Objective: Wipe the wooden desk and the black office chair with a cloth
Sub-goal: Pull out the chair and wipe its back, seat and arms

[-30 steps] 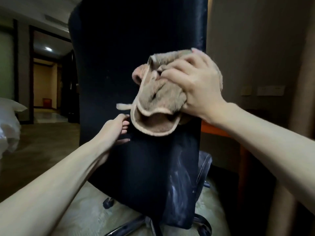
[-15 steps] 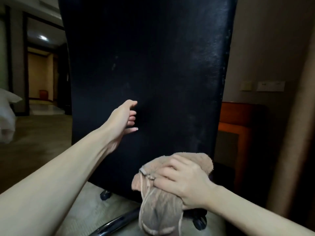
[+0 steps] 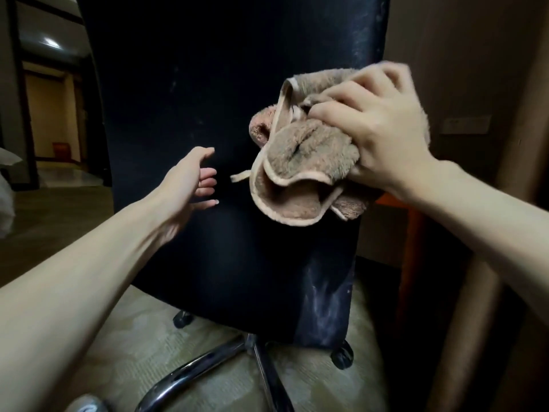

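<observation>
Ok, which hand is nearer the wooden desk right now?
Right. The right hand, gripping the cloth, is just above the wooden desk corner; the left hand is farther left, at the chair backrest middle.

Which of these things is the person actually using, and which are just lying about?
Part of the job: beige terry cloth, bunched in the right hand; black office chair, left hand open at its back; wooden desk behind it.

Just there: wall switch plate; red bin in the far room; white bedding.
</observation>
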